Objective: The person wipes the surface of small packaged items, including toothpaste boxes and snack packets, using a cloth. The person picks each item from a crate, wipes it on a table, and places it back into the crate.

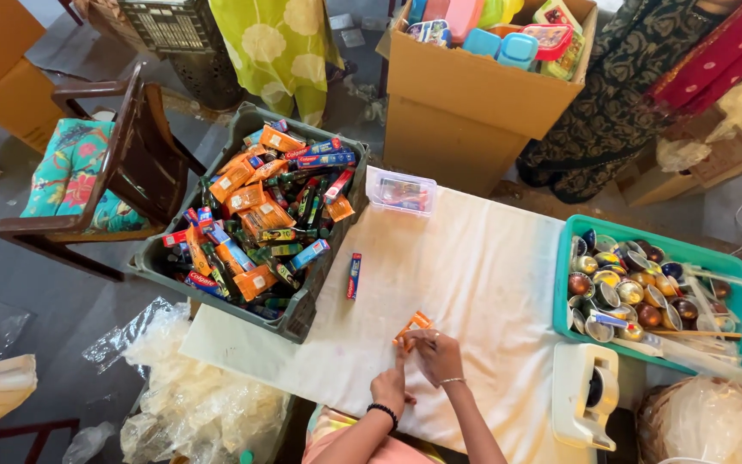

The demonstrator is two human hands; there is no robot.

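Both my hands meet over the white cloth-covered table [474,283] near its front edge. My right hand [437,354] and my left hand [391,384] pinch a small orange packet [412,326] between their fingertips. My left wrist wears a black band, my right a thin bracelet. A red and blue toothpaste box [353,275] lies on the cloth a little beyond the packet. A clear plastic container [400,192] rests at the table's far edge.
A grey crate [302,309] of orange packets and toothpaste boxes sits left. A teal tray [564,266] of shiny round items and a white tape dispenser [587,395] stand right. A cardboard box [465,94], a wooden chair [130,163] and a person [637,77] are beyond.
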